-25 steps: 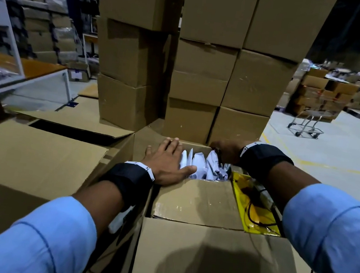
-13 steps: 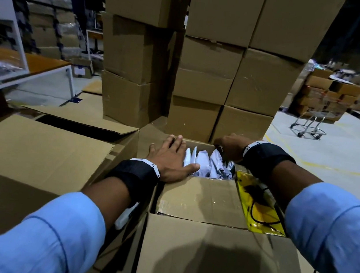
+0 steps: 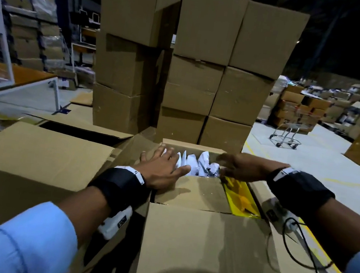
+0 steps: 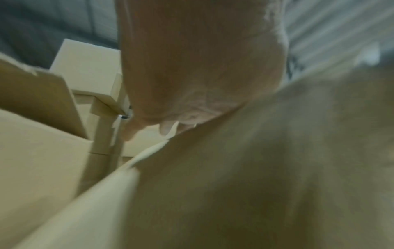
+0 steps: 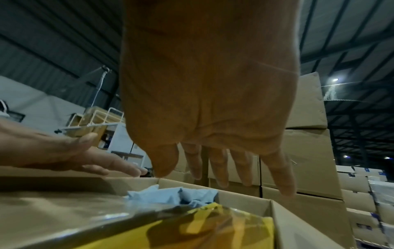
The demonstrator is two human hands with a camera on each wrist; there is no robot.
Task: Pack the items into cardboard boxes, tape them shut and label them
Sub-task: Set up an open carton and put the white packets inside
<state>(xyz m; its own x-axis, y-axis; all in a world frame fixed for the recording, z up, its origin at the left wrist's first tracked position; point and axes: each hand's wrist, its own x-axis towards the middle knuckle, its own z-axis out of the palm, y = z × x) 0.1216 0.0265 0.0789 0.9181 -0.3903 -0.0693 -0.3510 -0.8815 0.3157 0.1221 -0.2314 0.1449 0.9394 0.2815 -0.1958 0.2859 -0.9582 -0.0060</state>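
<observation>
An open cardboard box [image 3: 200, 250] stands in front of me, its near flap folded flat. Inside lie a smaller brown carton [image 3: 191, 193], a yellow packet [image 3: 241, 198] and crumpled white paper [image 3: 196, 164] at the far end. My left hand [image 3: 163, 168] lies flat with straight fingers on the left of the smaller carton, beside the paper. My right hand [image 3: 237, 167] hovers open just above the box's far right corner; the right wrist view shows its fingers [image 5: 238, 170] spread and holding nothing over the paper [image 5: 172, 195] and packet [image 5: 202, 225].
Tall stacks of sealed cardboard boxes [image 3: 193, 68] rise right behind the open box. Another open box [image 3: 32, 162] sits on the left, next to a table [image 3: 26, 84]. A shopping trolley [image 3: 290, 133] and more boxes stand on the floor at the right.
My right hand has lifted off the box's far right corner and spread open. The left hand has stayed on the smaller carton. The head view has tilted up.
</observation>
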